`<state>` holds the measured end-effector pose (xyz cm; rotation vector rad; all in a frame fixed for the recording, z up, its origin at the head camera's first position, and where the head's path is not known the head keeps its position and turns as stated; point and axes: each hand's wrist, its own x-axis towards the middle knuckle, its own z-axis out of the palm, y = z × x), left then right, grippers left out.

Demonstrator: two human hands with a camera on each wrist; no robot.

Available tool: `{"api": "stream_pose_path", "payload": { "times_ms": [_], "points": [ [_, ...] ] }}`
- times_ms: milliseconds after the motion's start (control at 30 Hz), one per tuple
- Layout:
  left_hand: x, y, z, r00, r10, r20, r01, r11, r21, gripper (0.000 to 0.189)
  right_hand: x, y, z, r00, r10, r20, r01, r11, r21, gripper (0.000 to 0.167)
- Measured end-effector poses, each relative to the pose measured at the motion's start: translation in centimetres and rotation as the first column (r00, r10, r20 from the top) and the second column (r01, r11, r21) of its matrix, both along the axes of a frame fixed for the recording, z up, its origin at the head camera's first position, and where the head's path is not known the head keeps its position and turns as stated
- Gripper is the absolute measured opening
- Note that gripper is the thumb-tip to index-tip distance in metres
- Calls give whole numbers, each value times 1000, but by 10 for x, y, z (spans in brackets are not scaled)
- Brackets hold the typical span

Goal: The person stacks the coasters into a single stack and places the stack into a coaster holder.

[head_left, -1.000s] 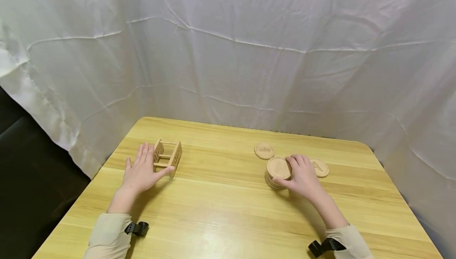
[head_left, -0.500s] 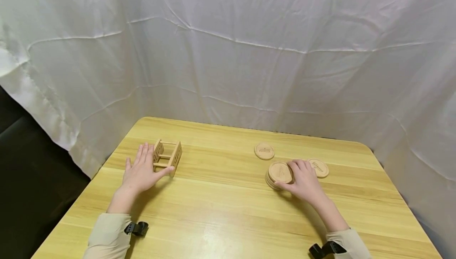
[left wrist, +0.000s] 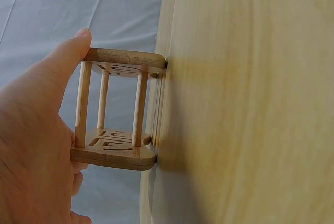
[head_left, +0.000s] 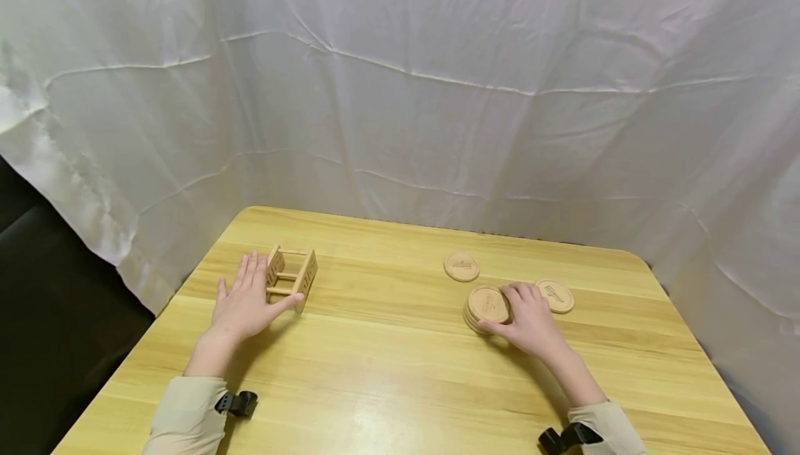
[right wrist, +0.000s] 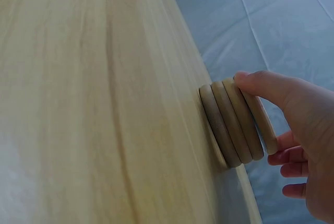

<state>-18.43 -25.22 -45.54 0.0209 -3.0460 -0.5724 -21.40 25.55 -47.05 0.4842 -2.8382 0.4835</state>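
My left hand [head_left: 240,309] holds a small wooden coaster rack [head_left: 306,280] at the left of the table. In the left wrist view its thumb lies on one slotted panel of the rack [left wrist: 125,59], and its other fingers are partly hidden behind the opposite panel. Thin round rods join the two panels. On the right, my right hand [head_left: 531,319] pinches the top coaster [head_left: 489,304] of a short stack of round wooden coasters. The right wrist view shows this top coaster [right wrist: 263,127] tilted, with a narrow gap to the lower coasters [right wrist: 224,125] at one side.
One loose coaster [head_left: 462,267] lies flat behind the stack, and another coaster [head_left: 555,296] lies just right of the right hand's fingers. Both have engraved faces. A white curtain [head_left: 400,94] hangs behind the wooden table [head_left: 375,371].
My right hand has come down a little with the top coaster, closer onto the stack. My left hand and the rack stay in place; the head view has shifted slightly.
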Motion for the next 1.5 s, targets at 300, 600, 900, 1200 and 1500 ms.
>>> {"api": "stream_pose_path", "payload": {
  "times_ms": [300,600,900,1200,1500],
  "points": [
    [2,0,1,1000,-2,4,2,1000,0,116,-1,1,-3,1000,-3,18,3,1000,-1,84],
    [1,1,2,1000,-1,4,1,1000,-8,117,-1,2,-3,1000,-1,16,1,1000,3,84],
    [2,2,3,1000,-4,8,4,1000,-7,117,0,1,-1,1000,3,18,-3,1000,7,83],
    [2,2,2,1000,-3,5,3,1000,-8,117,0,2,-2,1000,9,7,-9,1000,13,83],
    [1,1,3,1000,-6,4,6,1000,-4,117,-1,3,3,1000,-7,30,7,1000,0,92]
  ]
}}
